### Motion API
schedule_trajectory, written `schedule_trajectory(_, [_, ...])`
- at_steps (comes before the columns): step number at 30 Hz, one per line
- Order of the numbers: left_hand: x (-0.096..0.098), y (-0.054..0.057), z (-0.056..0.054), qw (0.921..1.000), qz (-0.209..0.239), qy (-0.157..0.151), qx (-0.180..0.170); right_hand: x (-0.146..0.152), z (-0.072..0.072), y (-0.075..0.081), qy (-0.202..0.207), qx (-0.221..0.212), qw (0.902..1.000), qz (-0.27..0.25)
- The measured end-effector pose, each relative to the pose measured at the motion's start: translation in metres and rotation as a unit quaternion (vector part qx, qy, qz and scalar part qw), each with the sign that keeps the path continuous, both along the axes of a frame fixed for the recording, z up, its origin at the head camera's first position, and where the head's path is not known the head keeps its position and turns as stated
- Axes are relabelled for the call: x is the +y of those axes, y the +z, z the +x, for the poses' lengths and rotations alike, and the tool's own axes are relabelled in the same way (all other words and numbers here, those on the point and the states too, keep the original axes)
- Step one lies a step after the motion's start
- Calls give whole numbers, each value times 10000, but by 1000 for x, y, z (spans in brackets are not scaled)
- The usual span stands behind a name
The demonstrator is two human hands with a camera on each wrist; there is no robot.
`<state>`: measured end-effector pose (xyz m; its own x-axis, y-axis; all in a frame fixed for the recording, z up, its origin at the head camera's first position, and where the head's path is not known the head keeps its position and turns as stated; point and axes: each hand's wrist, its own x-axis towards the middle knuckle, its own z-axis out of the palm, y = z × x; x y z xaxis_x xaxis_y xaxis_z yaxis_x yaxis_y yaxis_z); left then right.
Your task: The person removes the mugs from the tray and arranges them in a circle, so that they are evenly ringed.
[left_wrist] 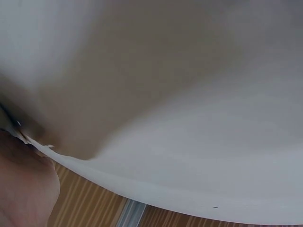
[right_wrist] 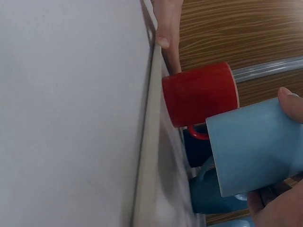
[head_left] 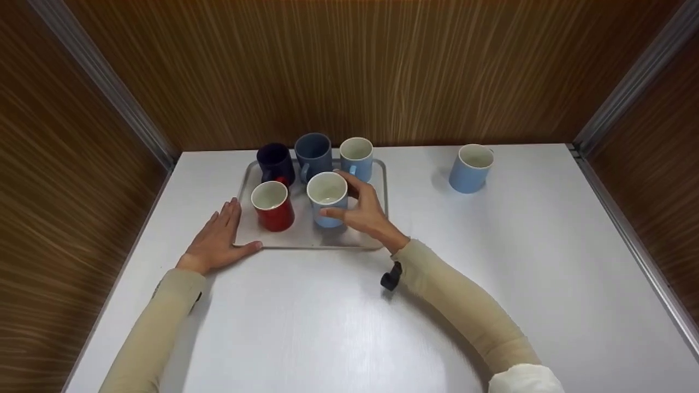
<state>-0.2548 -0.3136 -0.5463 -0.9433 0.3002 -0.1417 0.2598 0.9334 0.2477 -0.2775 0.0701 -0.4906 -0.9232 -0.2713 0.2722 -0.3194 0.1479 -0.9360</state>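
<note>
A light blue mug [head_left: 321, 219] with a white inside is gripped by my right hand [head_left: 363, 210], thumb on its near side and fingers round the far side. In the right wrist view, a gap shows between this mug's base and the tray [head_left: 300, 238]. Fairly straight fingers of my left hand [head_left: 218, 240] lie along the tray's left edge, with the thumb at its front left corner. Just left of the held mug stands a red mug [head_left: 276, 215] on the tray. Only a bit of the left hand [left_wrist: 26, 184] shows in the left wrist view.
Along the tray's back stand a dark navy mug [head_left: 276, 164], a grey-blue mug [head_left: 317, 155] and another light blue mug [head_left: 357, 164]. One more light blue mug [head_left: 468, 176] is off the tray at right. Wood-grain panels [head_left: 382, 71] enclose the white table [head_left: 306, 327].
</note>
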Motion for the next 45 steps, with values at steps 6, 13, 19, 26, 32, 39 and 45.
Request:
schedule_trajectory(6, [0, -1, -1, 10000, -15, -20, 65, 22, 6, 13, -22, 66, 10000, -51])
schedule_trajectory(13, [-4, -2, -1, 10000, -7, 10, 53, 51, 11, 26, -210, 114, 9997, -8])
schedule_trajectory(19, [-5, -2, -4, 9999, 24, 9, 127, 82, 17, 38, -407, 147, 9990, -89])
schedule_trajectory(26, [-4, 0, -5, 9999, 26, -5, 104, 123, 27, 47, -708, 315, 9968, -178])
schedule_trajectory(32, [-4, -1, -5, 10000, -48, 15, 73, 156, 36, 51, -998, 460, 9938, -141])
schedule_trajectory(39, [-6, -2, -4, 9999, 37, 48, 106, 190, 46, 57, -1375, 421, 9896, 92])
schedule_trajectory(45, [-5, -1, -2, 9999, 78, 73, 71, 221, 47, 59, -1704, 419, 9845, -44])
